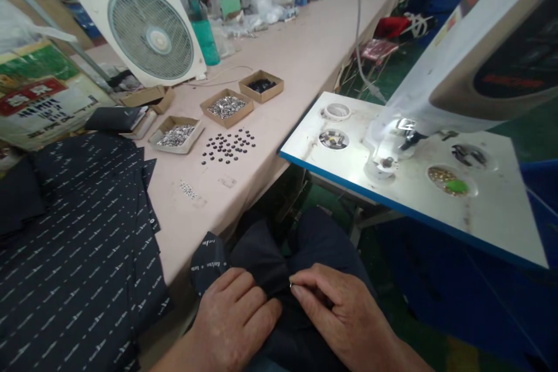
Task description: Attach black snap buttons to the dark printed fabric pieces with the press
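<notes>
My left hand (238, 319) is closed over a dark fabric piece with white print (210, 258), which sticks out past the knuckles above my lap. The fingertips of this hand are tucked from sight. Close by on the right, my right hand (337, 311) pinches a small shiny metal piece (290, 285) between thumb and forefinger; its exact kind is too small to make out. Both hands are over my dark trousers. On the table lie scattered black round studs (229, 146) and a little cluster of small silvery parts (187, 189).
Open boxes of silvery metal parts (174, 135) and black parts (261, 85) stand on the pink-covered table (279, 58). Printed fabric (78, 256) is stacked at left, before a white fan (150, 29). A white machine (436, 70) rises from the blue-edged worktop (331, 168) at right.
</notes>
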### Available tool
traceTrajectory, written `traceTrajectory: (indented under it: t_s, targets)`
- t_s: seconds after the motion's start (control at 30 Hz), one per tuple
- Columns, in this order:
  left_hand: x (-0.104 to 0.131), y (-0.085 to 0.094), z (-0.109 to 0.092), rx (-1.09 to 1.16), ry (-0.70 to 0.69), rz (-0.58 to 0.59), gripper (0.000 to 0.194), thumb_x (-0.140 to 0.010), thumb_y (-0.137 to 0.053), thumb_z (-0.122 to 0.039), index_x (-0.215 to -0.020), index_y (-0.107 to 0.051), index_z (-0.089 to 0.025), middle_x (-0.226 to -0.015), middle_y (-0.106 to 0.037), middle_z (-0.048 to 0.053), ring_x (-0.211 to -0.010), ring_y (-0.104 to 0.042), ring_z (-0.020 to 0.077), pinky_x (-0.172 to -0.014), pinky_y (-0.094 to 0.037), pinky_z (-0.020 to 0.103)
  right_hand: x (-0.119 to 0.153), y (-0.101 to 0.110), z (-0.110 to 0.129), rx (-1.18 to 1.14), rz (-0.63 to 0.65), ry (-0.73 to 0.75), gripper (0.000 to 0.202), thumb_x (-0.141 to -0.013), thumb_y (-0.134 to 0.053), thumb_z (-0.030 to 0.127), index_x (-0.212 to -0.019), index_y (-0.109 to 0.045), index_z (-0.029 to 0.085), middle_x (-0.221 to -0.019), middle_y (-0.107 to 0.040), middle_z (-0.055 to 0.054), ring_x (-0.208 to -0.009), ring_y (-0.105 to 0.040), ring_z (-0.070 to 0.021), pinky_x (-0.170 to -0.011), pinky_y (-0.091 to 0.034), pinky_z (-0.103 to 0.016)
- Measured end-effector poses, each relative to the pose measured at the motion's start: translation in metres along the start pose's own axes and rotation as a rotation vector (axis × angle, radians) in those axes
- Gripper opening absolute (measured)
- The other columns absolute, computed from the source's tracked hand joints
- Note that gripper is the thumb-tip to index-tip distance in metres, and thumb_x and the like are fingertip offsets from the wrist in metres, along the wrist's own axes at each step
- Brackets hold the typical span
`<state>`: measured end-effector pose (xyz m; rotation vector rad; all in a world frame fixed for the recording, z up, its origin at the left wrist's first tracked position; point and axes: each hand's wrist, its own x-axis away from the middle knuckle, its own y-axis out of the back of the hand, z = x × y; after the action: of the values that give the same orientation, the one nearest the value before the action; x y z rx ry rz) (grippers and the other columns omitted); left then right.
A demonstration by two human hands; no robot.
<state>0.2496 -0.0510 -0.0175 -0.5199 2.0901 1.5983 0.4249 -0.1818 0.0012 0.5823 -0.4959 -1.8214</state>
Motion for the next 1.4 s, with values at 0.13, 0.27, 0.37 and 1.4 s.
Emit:
traceTrajectory:
  t_s: [0.13,0.27,0.37,1.4]
  targets:
    - [0.003,0.003,-0.007,-0.008,0.012,0.009,0.022,-0.100,-0.041,-0.015,-0.097,-0.063,-0.014,-0.073,-0.058,0.004,-0.070,-0.050,0.0177,-0.072,-0.042,0.035,0.006,0.001,0.000,-0.018,0.038,0.090,0.014,-0.094,-0.057,0.018,-0.098,-0.069,0.025,-0.081,-0.068,0.001,-0.074,-0.064,-0.0120,-0.068,-0.045,-0.023]
    - [0.003,0.006,-0.012,-0.004,0.015,0.009,0.021,-0.099,-0.042,-0.013,-0.096,-0.063,-0.013,-0.072,-0.057,0.003,-0.070,-0.050,0.0176,-0.071,-0.043,0.035,0.011,0.002,-0.001,-0.024,0.099,0.120,0.013,-0.093,-0.058,0.017,-0.097,-0.069,0.024,-0.080,-0.068,0.001,-0.073,-0.063,-0.0122,-0.067,-0.044,-0.024]
    - [0.002,0.008,-0.014,0.004,0.026,0.036,0.022,-0.100,-0.041,-0.014,-0.098,-0.063,-0.013,-0.074,-0.057,0.004,-0.071,-0.051,0.0178,-0.072,-0.043,0.035,0.012,0.003,0.000,-0.023,0.128,0.126,0.011,-0.092,-0.059,0.016,-0.091,-0.068,0.023,-0.078,-0.067,0.001,-0.071,-0.062,-0.0122,-0.066,-0.043,-0.024]
    - [0.009,0.002,-0.014,0.200,0.249,0.178,0.025,-0.085,-0.048,-0.008,-0.104,-0.060,-0.019,-0.081,-0.060,0.004,-0.075,-0.051,0.0203,-0.065,-0.032,0.035,0.016,0.007,0.007,-0.083,0.267,0.032,0.015,-0.081,-0.061,0.020,-0.095,-0.069,0.018,-0.082,-0.063,-0.002,-0.075,-0.058,-0.0151,-0.069,-0.042,-0.028]
